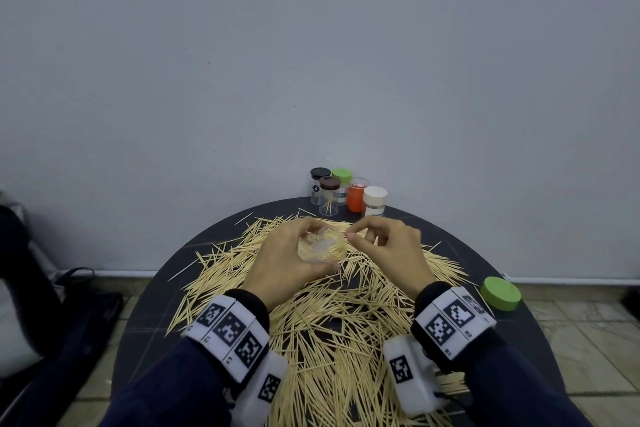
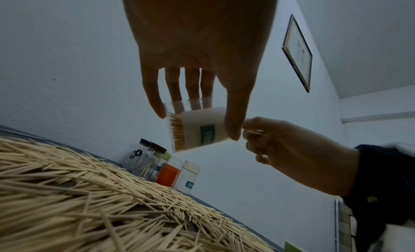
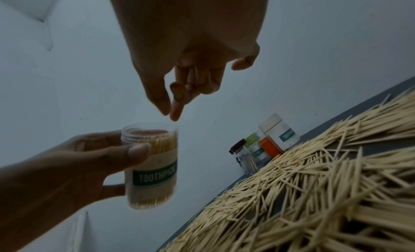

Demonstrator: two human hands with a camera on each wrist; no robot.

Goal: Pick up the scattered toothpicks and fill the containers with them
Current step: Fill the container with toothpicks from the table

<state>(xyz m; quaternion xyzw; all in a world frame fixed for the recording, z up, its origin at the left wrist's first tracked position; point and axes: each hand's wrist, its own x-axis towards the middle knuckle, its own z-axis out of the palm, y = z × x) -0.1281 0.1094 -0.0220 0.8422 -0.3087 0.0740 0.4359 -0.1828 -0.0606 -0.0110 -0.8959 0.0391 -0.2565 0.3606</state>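
Left hand [image 1: 284, 263] gripping toothpick container [image 3: 152, 167], right hand [image 1: 388, 250] above rim

Six small cylindrical toothpick containers in all: one clear plastic jar with a "TOOTHPICK" label [image 3: 152, 167] held up, lidless, and five standing at the wall, namely a black-lidded clear jar [image 1: 318, 184], a brown-lidded clear jar [image 1: 329, 195], a green-lidded jar [image 1: 342, 184], an orange jar [image 1: 357, 194] and a white-lidded jar [image 1: 374, 200]. One loose round green lid [image 1: 500, 293]. Two hands. Pale wooden toothpicks [image 1: 332, 322]: seemingly hundreds, too many to count.

Plain indoor room, bare grey wall [image 1: 311, 45], tiled floor [image 1: 581, 329], framed picture [image 2: 297, 53]
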